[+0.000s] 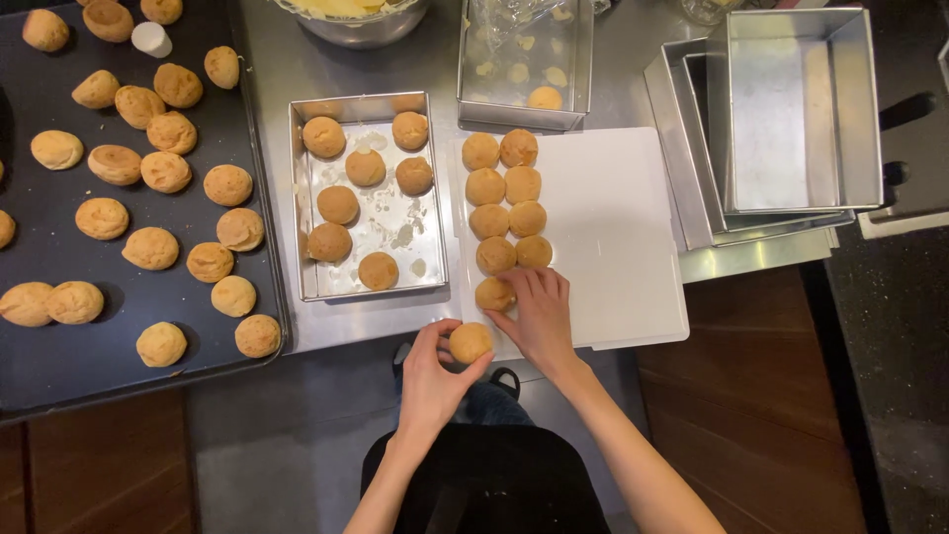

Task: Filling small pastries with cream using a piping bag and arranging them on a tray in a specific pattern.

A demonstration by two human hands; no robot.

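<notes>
two hands lining up round golden pastry puffs on a white cutting board.

the left hand (432, 374) pinches one pale-gold, dome-shaped puff (471, 342) between thumb and fingertips, held at the near edge of the white board (608, 227). the right hand (539, 318) lies flat with fingers spread, its fingertips touching the nearest puff in the double row (504, 213) on the board's left side. just left of the board, a shallow rectangular metal tray (368, 194) holds more puffs and pale crumbs. a dark baking sheet (59, 326) at far left carries many scattered puffs. empty stacked metal pans (791, 119) sit at right. everything rests on a steel counter (356, 331), with brown wood below.
</notes>
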